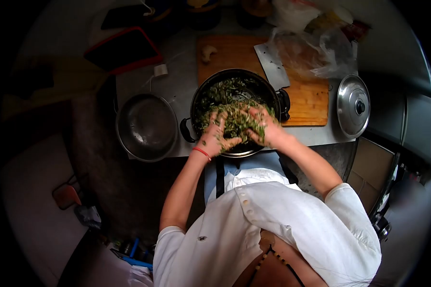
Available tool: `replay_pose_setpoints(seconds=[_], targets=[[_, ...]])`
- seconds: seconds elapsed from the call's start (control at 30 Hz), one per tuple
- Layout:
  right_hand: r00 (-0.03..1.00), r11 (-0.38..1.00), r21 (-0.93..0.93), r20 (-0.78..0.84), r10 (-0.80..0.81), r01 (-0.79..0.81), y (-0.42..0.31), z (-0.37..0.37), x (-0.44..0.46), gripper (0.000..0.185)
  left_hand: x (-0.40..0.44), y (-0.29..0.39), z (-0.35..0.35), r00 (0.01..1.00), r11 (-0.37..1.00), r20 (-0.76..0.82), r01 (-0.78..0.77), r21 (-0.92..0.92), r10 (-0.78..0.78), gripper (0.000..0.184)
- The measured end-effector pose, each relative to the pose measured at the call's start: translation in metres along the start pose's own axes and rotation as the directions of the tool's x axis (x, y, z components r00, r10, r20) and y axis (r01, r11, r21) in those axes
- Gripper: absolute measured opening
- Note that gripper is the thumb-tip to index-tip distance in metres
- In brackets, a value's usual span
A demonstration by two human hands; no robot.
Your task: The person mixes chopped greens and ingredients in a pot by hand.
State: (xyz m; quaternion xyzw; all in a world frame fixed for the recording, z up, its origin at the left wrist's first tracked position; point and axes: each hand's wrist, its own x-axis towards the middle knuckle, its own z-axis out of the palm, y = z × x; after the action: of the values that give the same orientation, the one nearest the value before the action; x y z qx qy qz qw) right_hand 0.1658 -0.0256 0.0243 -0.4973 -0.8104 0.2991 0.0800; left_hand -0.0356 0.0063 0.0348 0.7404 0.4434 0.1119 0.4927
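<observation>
A dark two-handled pot [195,111] stands at the table's front edge, with a chopped green and pale mixture [232,91] inside. My left hand [214,134], a red band at its wrist, is in the left part of the mixture with its fingers spread and bits stuck to the skin. From the right, my right hand [266,126] reaches into the same mixture, its fingers curved around a clump. Some fingertips of both hands are hidden in the greens.
Left of the pot sits a metal bowl [147,127]. Behind are a wooden cutting board [307,103], a cleaver [273,67], plastic bags [328,52] and a red-framed tablet [124,50]. A metal lid [353,106] lies at the right edge.
</observation>
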Motion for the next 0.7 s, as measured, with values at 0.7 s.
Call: replay_pose_setpoints(seconds=[0.7], targets=[[0.850,0.914,-0.387,0.516,0.106,0.121,-0.003,0.009,0.037,0.024,0.026,-0.067,0.055,0.900,0.927,0.229,0.348,0.139,-0.372,0.039]])
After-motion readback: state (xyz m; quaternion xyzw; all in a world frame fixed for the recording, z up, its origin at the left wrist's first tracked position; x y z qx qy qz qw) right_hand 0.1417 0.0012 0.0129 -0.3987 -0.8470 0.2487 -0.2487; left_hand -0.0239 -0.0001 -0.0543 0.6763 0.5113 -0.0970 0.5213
